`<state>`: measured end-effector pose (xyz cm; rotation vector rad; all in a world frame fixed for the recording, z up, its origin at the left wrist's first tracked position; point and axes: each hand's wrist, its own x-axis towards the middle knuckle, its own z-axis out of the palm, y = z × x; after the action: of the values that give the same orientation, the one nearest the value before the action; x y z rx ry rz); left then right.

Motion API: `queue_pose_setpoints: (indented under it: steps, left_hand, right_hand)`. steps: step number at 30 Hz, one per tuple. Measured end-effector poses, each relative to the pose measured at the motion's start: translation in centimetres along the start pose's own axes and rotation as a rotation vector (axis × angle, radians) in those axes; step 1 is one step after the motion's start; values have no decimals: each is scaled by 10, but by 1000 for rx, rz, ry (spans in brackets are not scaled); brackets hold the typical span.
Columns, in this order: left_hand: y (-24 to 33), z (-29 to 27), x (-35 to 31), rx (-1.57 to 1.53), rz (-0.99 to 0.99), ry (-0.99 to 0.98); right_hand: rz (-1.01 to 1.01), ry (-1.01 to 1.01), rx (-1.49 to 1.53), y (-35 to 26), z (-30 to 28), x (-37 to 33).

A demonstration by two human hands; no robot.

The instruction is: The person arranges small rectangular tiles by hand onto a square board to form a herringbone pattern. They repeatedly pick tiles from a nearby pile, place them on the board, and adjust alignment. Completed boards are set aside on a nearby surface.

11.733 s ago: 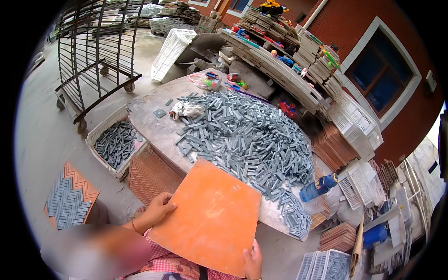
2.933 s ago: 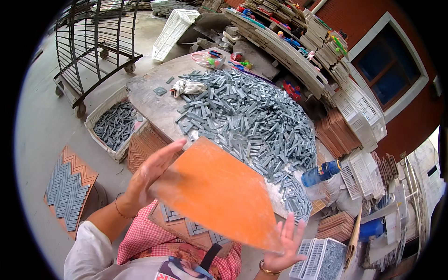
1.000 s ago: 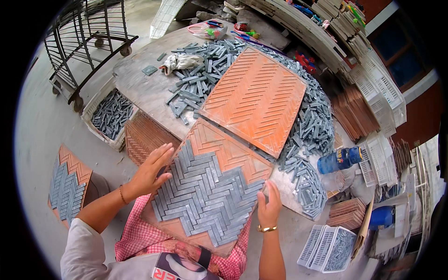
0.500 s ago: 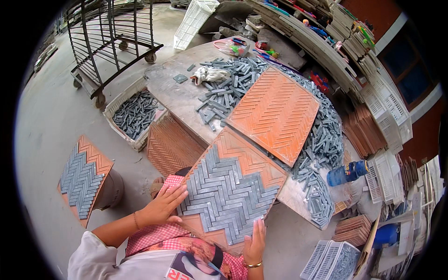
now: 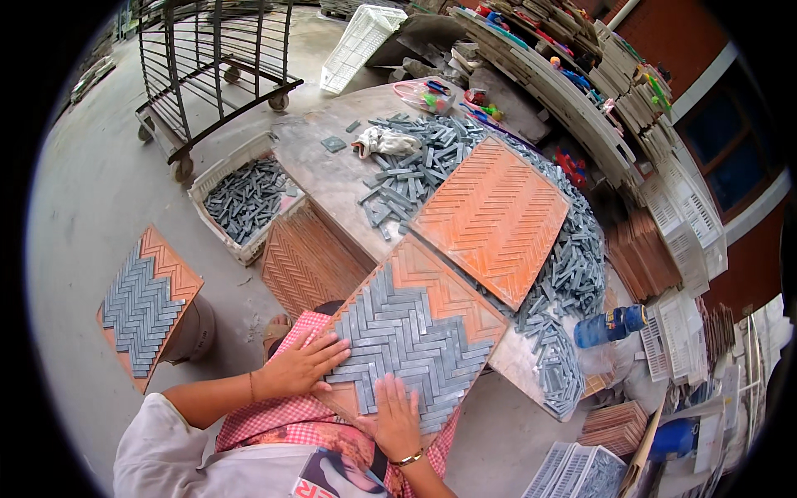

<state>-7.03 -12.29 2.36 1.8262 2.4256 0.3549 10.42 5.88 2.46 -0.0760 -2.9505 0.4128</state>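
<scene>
An orange mould tray (image 5: 419,274) rests tilted on my lap against the table edge, part filled with grey-blue strip tiles (image 5: 407,332) in a herringbone pattern. My left hand (image 5: 305,365) lies flat on the tiles at the tray's left edge, fingers stretched. Near the lower edge, my right hand (image 5: 393,415) presses flat on the tiles, fingers extended toward the far side. Neither hand grips anything. Just beyond, an unfilled orange mould tray (image 5: 494,220) with herringbone grooves lies on the heap of loose strip tiles (image 5: 573,266).
A stone-topped table (image 5: 320,124) carries the loose tiles and a white cloth glove (image 5: 386,143). To the left are a filled tray (image 5: 145,303) on a bucket, a crate of tiles (image 5: 245,199) and a wheeled rack (image 5: 212,83). A blue bottle (image 5: 610,326) stands right.
My right hand has moved left from the tray's lower right edge onto the tiles. My left hand has slid slightly right, further onto the tiles.
</scene>
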Motion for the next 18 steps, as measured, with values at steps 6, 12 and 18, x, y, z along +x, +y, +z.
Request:
queue_pose_setpoints:
  steps: [6,12,18]
  left_hand:
    - [1,-1,0,-5,-4,13]
    - [-1,5,3,-18,-13,-6]
    - [-23,-3,2,-417,-149,238]
  right_hand:
    - [-49,-90,-112,0,15,18]
    - [-13,-111,-176,-1,14,23]
    - [330,371,180,36,-24,-10]
